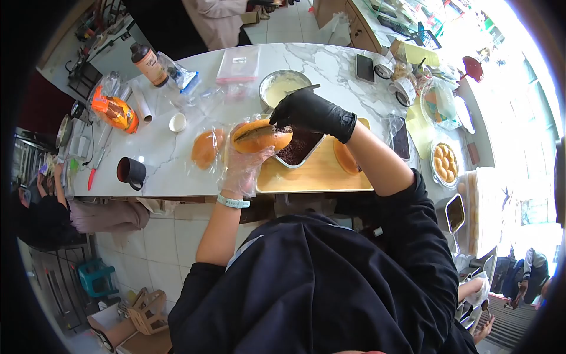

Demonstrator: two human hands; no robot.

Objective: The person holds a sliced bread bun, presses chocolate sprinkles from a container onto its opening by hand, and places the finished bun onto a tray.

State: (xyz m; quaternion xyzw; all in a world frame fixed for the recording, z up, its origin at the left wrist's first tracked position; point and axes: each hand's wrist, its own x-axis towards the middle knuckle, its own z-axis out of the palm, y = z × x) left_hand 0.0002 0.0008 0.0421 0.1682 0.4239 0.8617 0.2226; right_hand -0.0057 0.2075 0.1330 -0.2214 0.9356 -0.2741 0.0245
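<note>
My left hand (243, 168), in a clear plastic glove, holds a split bread bun (259, 140) with a dark filling along its cut. Over the bun's right end is my right hand (309, 112) in a black glove, its fingers pinched together with dark bits at the tips. Below it stands a metal tin of chocolate sprinkles (298, 147), partly behind the bun. The tin rests on a wooden tray (318, 180), and another bun (346, 158) lies at the tray's right, partly covered by my right forearm. Behind my right hand is a bowl of pale cream (280, 88) with a utensil in it.
Left of my left hand lies a plastic-wrapped bun (206, 148). A dark mug (131, 171), a red-handled knife (94, 170), an orange pouch (117, 112) and a brown bottle (148, 64) stand farther left. A phone (365, 68) lies at the back right. Other people are nearby.
</note>
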